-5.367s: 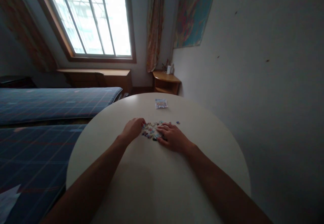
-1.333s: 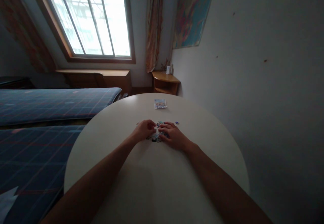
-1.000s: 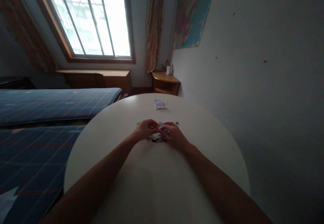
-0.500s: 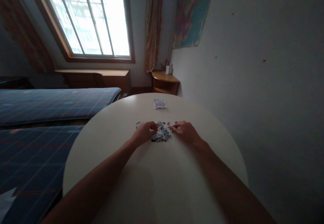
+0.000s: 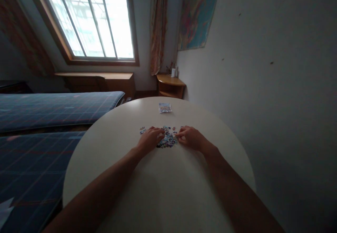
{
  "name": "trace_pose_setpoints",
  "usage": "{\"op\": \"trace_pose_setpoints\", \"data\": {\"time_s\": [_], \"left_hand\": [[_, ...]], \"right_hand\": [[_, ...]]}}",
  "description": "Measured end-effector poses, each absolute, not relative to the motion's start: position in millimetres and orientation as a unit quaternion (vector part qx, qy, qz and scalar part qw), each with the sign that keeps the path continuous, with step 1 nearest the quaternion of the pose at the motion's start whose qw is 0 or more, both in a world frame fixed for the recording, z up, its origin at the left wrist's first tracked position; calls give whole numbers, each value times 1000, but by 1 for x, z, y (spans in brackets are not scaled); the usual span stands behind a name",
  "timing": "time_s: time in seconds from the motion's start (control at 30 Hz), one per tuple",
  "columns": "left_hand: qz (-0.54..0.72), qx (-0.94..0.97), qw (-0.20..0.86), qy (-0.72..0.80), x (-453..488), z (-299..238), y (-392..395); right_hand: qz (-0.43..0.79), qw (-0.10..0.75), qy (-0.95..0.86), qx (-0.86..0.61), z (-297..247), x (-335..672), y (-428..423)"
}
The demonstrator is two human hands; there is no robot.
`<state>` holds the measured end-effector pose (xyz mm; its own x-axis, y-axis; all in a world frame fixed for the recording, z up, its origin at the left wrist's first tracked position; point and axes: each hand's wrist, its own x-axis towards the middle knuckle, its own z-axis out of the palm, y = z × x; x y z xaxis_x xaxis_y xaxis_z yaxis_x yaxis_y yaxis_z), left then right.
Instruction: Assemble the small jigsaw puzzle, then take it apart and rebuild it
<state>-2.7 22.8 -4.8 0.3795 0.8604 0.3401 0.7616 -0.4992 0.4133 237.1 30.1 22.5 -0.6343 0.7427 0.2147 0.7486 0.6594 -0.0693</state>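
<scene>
A heap of small, multicoloured jigsaw puzzle pieces [image 5: 167, 141] lies on the round white table [image 5: 168, 191] between my hands. My left hand [image 5: 150, 139] reaches over the heap's left edge, its fingers bent and a small gap between them and the thumb. At the right edge, my right hand [image 5: 191, 137] is pinched, index finger forward, at a puzzle piece [image 5: 175, 133] too small to see clearly. Some loose pieces [image 5: 142, 129] lie to the left, beyond my left hand, and another loose piece [image 5: 174, 128] sits at the heap's far right. My fingers cover part of the heap.
Farther back on the table lies a small printed packet [image 5: 165, 108]. Beds with blue plaid mattresses [image 5: 52, 108] stand to the left. A wooden corner shelf [image 5: 171, 81] is behind the table, and a bare wall [image 5: 263, 103] runs along the right.
My left fingers have lowered from a pinch onto the left side of the heap. The right hand has shifted slightly, its index finger now at the heap's edge. The view has turned slightly.
</scene>
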Motion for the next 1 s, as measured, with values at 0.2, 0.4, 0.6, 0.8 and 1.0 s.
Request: {"op": "trace_pose_setpoints", "data": {"time_s": [0.2,0.4,0.6,0.8,1.0], "left_hand": [[259,817,76,509,3,-6,20],[284,795,95,528,6,-9,22],[311,782,141,522,6,-9,24],[333,768,162,523,7,-7,29],[311,778,137,529,-1,-1,25]], "right_hand": [[-38,130,-879,-458,20,250,37],[-27,83,-868,-488,15,254,41],[-21,89,-867,-490,13,254,40],[-21,153,-866,-476,6,231,37],[13,183,-898,-400,-4,199,29]]}}
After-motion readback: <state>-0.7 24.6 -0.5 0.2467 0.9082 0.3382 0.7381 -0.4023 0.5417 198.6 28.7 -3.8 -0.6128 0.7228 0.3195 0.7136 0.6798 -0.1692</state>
